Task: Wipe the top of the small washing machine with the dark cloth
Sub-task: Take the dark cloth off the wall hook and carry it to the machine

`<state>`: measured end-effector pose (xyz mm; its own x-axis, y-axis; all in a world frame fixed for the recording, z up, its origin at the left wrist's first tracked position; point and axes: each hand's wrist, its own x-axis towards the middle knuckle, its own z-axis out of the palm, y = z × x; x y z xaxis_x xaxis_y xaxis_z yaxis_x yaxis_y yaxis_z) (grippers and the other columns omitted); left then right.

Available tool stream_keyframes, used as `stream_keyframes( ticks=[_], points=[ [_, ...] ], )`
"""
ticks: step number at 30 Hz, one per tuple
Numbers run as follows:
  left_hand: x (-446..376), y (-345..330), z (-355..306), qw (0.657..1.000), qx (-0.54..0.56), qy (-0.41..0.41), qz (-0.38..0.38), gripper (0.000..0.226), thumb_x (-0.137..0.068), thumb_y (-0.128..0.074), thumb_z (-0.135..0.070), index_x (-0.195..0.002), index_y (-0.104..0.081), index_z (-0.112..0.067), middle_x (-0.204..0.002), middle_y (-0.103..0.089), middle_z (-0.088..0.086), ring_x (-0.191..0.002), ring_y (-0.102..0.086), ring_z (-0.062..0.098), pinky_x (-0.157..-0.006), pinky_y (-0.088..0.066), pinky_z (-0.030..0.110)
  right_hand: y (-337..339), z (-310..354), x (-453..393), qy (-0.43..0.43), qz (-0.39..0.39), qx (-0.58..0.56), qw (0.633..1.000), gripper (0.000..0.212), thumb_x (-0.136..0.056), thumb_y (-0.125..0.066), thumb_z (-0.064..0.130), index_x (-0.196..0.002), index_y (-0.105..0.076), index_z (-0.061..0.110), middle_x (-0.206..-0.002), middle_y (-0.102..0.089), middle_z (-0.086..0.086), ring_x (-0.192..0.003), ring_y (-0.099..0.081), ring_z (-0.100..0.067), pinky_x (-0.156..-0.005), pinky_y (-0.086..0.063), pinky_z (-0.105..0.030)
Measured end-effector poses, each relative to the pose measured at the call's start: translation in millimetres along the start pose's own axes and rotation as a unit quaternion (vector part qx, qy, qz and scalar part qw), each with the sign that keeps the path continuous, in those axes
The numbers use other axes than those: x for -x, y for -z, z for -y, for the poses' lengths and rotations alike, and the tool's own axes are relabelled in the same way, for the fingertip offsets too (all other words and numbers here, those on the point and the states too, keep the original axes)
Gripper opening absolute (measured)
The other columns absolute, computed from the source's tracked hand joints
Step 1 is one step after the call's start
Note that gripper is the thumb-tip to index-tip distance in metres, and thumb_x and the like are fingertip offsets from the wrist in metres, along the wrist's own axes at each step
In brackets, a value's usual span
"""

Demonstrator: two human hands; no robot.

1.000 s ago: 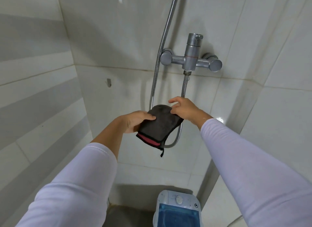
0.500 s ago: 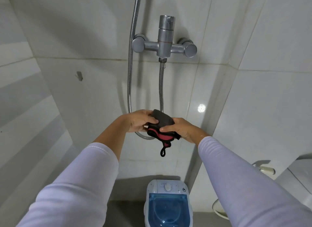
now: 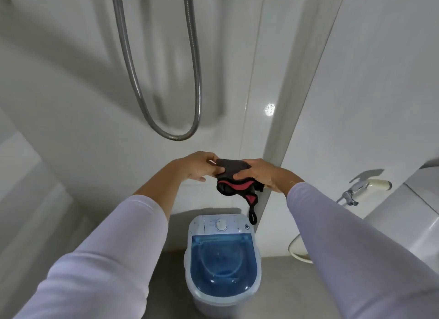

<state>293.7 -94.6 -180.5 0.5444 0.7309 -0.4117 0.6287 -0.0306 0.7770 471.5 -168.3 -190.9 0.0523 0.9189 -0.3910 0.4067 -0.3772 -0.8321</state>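
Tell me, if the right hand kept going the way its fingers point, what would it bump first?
Its fingers point leftward across the cloth they pinch, so the right hand would probably meet the left hand first.

The shower hose (image 3: 152, 81) runs off the top edge, so its two ends are out of sight. Much of the dark cloth (image 3: 231, 169) is bunched inside the left hand (image 3: 197, 166) and right hand (image 3: 263, 173), its full shape untold. The toilet (image 3: 408, 219) is cut by the right edge (only a corner shows). Markings around the washing machine (image 3: 223, 254) dial are too small to read.
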Motion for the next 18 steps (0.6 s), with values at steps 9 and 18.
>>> stream_keyframes(
  ticks=[9, 18],
  points=[
    [-97.6, -79.2, 114.4, 0.998, -0.025, -0.033, -0.046, 0.018, -0.091, -0.059, -0.019, -0.108, -0.054, -0.013, -0.097, -0.065, 0.002, -0.091, -0.063, 0.015, -0.092, -0.048, 0.035, -32.9, -130.7, -93.9, 0.021, -0.005, 0.01, 1.0, 0.023, -0.08, -0.069, 0.017, -0.103, -0.063, 0.019, -0.103, -0.067, -0.013, -0.091, -0.063, -0.027, -0.096, -0.049, -0.044],
    [-143.7, -137.7, 195.9, 0.984, -0.1, -0.083, -0.125, 0.02, -0.089, -0.061, -0.027, -0.107, -0.056, -0.02, -0.109, -0.065, 0.009, -0.104, -0.061, 0.028, -0.096, -0.049, 0.045, -72.2, -210.4, -121.4, 0.075, -0.041, 0.058, 0.995, 0.028, -0.082, -0.067, 0.016, -0.11, -0.064, 0.014, -0.087, -0.066, -0.005, -0.079, -0.063, -0.021, -0.069, -0.051, -0.026]
  ],
)
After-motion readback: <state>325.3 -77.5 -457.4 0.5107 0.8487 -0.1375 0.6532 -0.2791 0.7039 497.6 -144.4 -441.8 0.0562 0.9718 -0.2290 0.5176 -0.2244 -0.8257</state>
